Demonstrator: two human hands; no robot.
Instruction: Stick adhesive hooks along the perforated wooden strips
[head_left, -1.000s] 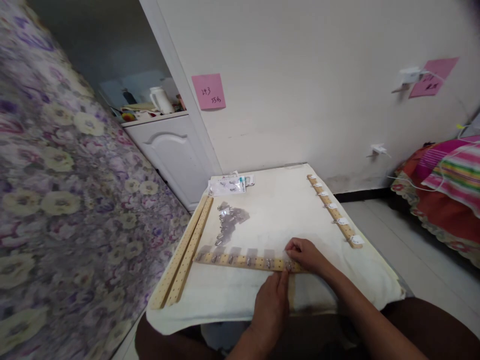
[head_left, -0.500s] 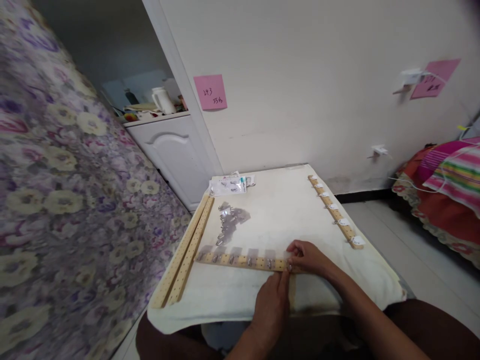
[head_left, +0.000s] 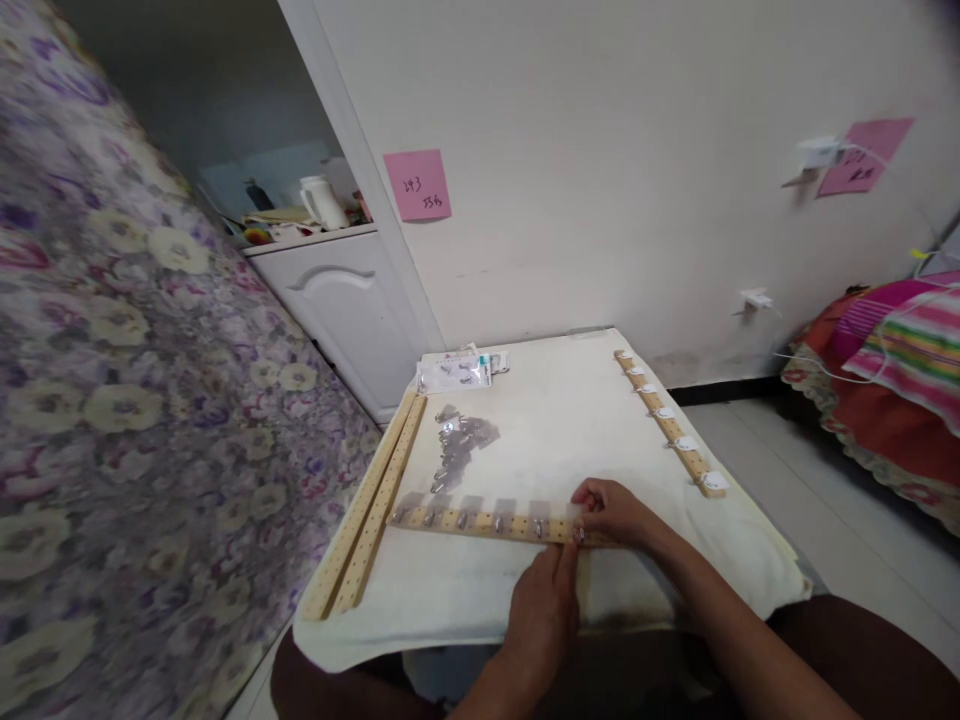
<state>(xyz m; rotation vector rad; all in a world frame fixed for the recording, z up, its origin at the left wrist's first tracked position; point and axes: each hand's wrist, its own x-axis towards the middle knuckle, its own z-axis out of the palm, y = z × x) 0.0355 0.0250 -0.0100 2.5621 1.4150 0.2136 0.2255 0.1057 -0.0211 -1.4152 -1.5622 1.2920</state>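
Note:
A pale wooden strip with holes (head_left: pixel 480 523) lies across the near part of a cloth-covered table (head_left: pixel 570 420), with several small metal clips set along it. My right hand (head_left: pixel 611 510) rests on the strip's right end, fingers curled and pinched on a clip there. My left hand (head_left: pixel 541 610) comes up from below, fingers together, fingertips touching the strip's near edge beside the right hand. A loose heap of metal clips (head_left: pixel 461 443) lies behind the strip.
Two long wooden strips (head_left: pixel 367 505) lie along the table's left edge; another strip with white tags (head_left: pixel 667 420) runs along the right. A clear packet (head_left: pixel 454 370) sits at the far left corner. A floral bed (head_left: pixel 135 400) is left, a white cabinet (head_left: pixel 345 300) beyond.
Both hands stay at the strip's right end. Only the camera has shifted slightly.

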